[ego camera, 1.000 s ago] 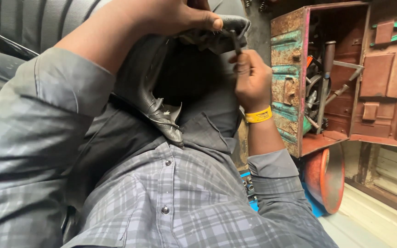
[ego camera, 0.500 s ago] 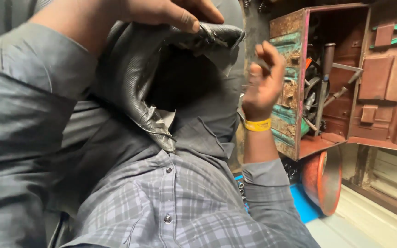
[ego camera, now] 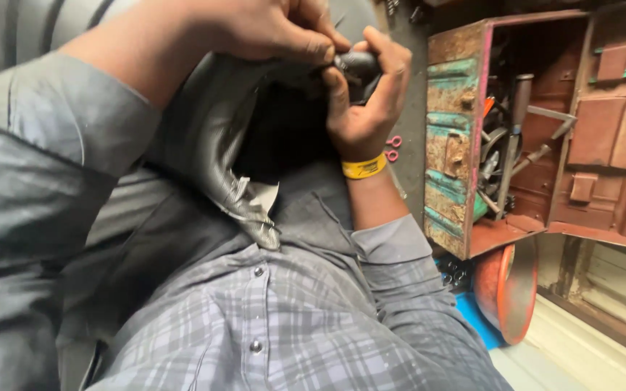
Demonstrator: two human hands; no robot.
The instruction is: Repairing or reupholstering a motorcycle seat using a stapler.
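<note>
A worn grey rubber tyre with a dark hollow inside lies across my lap, its torn edge hanging toward my plaid shirt. My left hand grips the tyre's upper rim from the left, fingers closed over it. My right hand, with a yellow band at the wrist, is closed on the same rim just to the right, thumb pressing the dark rubber. Both hands meet at the top of the tyre.
A rusty red metal toolbox stands open at the right with several tools inside. An orange round object lies below it on a blue surface. Small pink rings lie on the floor beside my right wrist.
My right hand, held open beside the tyre half a second ago, has moved left and closed on the rim next to my left hand. The view has shifted slightly.
</note>
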